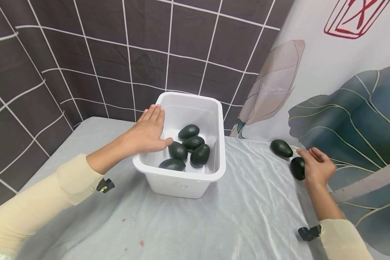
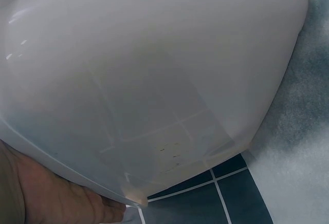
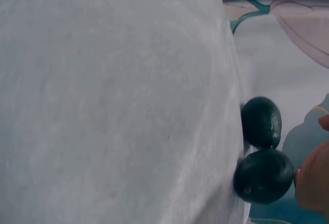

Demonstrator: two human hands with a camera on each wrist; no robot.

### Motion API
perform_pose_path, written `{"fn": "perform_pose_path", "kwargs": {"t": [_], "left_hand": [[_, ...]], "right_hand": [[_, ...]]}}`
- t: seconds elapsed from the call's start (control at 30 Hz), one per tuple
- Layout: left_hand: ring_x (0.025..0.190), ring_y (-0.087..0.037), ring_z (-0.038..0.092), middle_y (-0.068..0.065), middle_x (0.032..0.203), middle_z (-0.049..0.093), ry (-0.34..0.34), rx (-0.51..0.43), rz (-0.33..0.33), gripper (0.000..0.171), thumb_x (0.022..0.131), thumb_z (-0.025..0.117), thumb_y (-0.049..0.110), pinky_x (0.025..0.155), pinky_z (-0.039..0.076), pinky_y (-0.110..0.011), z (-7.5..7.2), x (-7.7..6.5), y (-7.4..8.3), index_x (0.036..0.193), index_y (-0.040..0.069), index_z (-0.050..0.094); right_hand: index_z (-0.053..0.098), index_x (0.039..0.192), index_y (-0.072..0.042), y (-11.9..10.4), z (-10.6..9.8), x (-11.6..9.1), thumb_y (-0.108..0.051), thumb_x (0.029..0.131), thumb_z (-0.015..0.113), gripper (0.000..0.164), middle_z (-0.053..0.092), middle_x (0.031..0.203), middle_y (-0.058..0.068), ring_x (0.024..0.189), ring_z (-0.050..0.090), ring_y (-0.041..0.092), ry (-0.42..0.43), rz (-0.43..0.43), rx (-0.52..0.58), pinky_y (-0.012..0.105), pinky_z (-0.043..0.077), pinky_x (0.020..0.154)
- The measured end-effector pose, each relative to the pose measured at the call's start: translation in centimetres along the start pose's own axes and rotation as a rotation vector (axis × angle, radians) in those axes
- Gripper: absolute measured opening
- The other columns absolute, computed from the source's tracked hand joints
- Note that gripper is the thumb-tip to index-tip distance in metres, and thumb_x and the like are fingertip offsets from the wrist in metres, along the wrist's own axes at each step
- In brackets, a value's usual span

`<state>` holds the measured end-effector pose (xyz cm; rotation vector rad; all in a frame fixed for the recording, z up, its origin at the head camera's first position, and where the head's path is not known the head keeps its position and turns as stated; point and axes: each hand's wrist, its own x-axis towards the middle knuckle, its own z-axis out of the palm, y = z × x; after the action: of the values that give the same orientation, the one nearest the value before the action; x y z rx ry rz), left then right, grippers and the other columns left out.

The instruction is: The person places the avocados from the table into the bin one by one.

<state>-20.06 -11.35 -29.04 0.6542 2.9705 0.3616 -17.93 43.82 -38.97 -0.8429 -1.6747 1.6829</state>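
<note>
A white plastic tub (image 1: 182, 186) stands on the cloth-covered table with several dark green avocados (image 1: 199, 155) inside. My left hand (image 1: 147, 133) rests on the tub's left rim, fingers straight and thumb over the inside. The left wrist view has the tub's outer wall (image 2: 154, 90) filling most of it, with part of the hand below. At the table's right side lie two more avocados, one farther back (image 1: 281, 148) and one nearer (image 1: 298, 168). My right hand (image 1: 319, 168) is against the nearer one's right side, fingers loosely bent. Its fingertips touch that avocado (image 3: 263, 176) without closing round it.
A pale grey cloth (image 1: 188, 224) covers the table, wrinkled on the right. Behind the tub hangs a dark fabric with white grid lines (image 1: 146, 65). A leaf-patterned curtain (image 1: 341, 119) borders the right edge, close to the two avocados.
</note>
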Motion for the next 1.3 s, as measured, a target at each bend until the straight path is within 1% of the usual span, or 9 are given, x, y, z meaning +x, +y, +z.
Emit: {"fn": "perform_pose_path", "kwargs": {"t": [0.17,0.33,0.53,0.73,0.83,0.93,1.03,1.17,1.3], "left_hand": [[0.177,-0.051,-0.002,-0.035,0.186,-0.001,0.005,-0.002,0.002,0.104,0.107,0.059,0.048,0.146,0.002,-0.060,0.0,0.1,0.0,0.174,-0.016,0.010],[0.177,-0.050,-0.003,-0.035,0.186,-0.001,0.001,-0.006,-0.002,0.104,0.107,0.059,0.048,0.146,0.002,-0.060,0.1,0.1,0.0,0.174,-0.016,0.010],[0.177,-0.050,-0.003,-0.035,0.186,-0.001,0.003,-0.002,0.001,0.105,0.107,0.058,0.048,0.146,0.002,-0.060,0.1,0.1,0.0,0.174,-0.016,0.010],[0.177,-0.051,-0.002,-0.035,0.186,-0.001,0.002,-0.002,-0.001,0.105,0.107,0.059,0.048,0.146,0.002,-0.060,0.1,0.1,0.0,0.174,-0.016,0.010],[0.177,-0.051,-0.002,-0.035,0.186,-0.001,0.002,-0.002,-0.003,0.105,0.107,0.059,0.048,0.146,0.003,-0.061,0.0,0.0,0.1,0.174,-0.016,0.010],[0.177,-0.051,-0.003,-0.035,0.186,-0.001,0.001,-0.003,-0.004,0.105,0.107,0.058,0.048,0.146,0.003,-0.061,0.0,0.0,0.1,0.174,-0.016,0.009],[0.177,-0.051,-0.003,-0.035,0.186,-0.001,0.001,-0.006,-0.006,0.105,0.107,0.058,0.047,0.146,0.003,-0.061,0.0,0.0,0.1,0.174,-0.016,0.009],[0.177,-0.051,-0.003,-0.036,0.186,-0.001,0.001,-0.004,-0.008,0.104,0.107,0.059,0.047,0.146,0.003,-0.061,0.0,0.0,0.1,0.174,-0.016,0.009],[0.177,-0.051,-0.003,-0.035,0.186,-0.001,0.000,0.001,-0.007,0.104,0.108,0.058,0.048,0.146,0.002,-0.061,0.0,0.0,0.1,0.174,-0.016,0.009]], "right_hand": [[0.081,0.129,-0.022,0.2,-0.8,0.5,-0.009,0.083,0.100,0.051,0.071,0.107,-0.017,0.102,0.067,-0.002,0.043,0.022,0.015,0.014,0.057,0.108],[0.076,0.118,-0.030,0.3,-1.5,0.8,-0.018,0.086,0.099,0.041,0.064,0.108,-0.020,0.103,0.059,-0.005,0.045,0.093,-0.102,0.022,0.052,0.122],[0.070,0.105,-0.038,0.7,-2.0,0.9,-0.030,0.086,0.100,0.036,0.059,0.099,-0.025,0.091,0.052,-0.007,0.043,0.136,-0.256,0.018,0.050,0.106],[0.072,0.135,-0.033,1.0,-2.2,1.1,-0.044,0.088,0.096,0.054,0.053,0.096,-0.029,0.091,0.047,-0.008,0.013,0.170,-0.399,0.031,0.047,0.130],[0.069,0.151,-0.026,1.0,-2.2,1.1,-0.046,0.088,0.096,0.072,0.051,0.099,-0.029,0.098,0.049,-0.008,0.002,0.187,-0.427,0.033,0.046,0.132],[0.068,0.153,-0.026,1.1,-2.1,0.9,-0.045,0.086,0.097,0.075,0.051,0.103,-0.027,0.104,0.050,-0.007,0.002,0.207,-0.412,0.033,0.045,0.133],[0.071,0.136,-0.032,1.3,-2.1,0.8,-0.042,0.085,0.099,0.060,0.051,0.106,-0.024,0.104,0.051,-0.006,0.006,0.216,-0.380,0.032,0.045,0.132],[0.066,0.112,-0.036,1.8,-2.2,0.5,-0.048,0.082,0.100,0.047,0.051,0.106,-0.022,0.101,0.049,-0.005,0.010,0.194,-0.434,0.030,0.047,0.129],[0.065,0.109,-0.036,2.1,-2.2,0.4,-0.051,0.080,0.101,0.049,0.051,0.108,-0.021,0.112,0.053,0.001,0.010,0.184,-0.467,0.029,0.048,0.124]]}}
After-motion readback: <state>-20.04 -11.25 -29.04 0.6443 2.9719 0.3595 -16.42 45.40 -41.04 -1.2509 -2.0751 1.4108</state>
